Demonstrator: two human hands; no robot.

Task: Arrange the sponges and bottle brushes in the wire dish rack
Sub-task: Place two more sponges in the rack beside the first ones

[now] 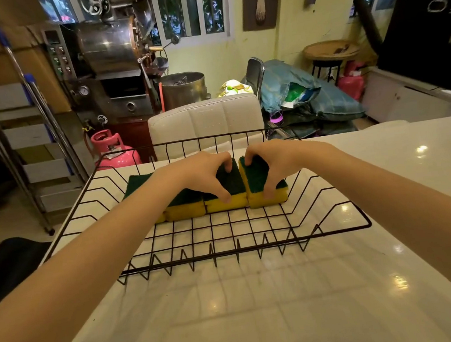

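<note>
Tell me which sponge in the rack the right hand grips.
The rightmost sponge: the right hand pinches it, at the row's right end. Its neighbour is under the left hand.

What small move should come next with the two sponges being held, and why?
Probably slide the right hand and its sponge leftward until it meets the sponge under the left hand. A narrow gap shows between them, and the right one sits slightly askew, while the other sponges in the wire rack already line up in a row. No brushes are visible.
</note>
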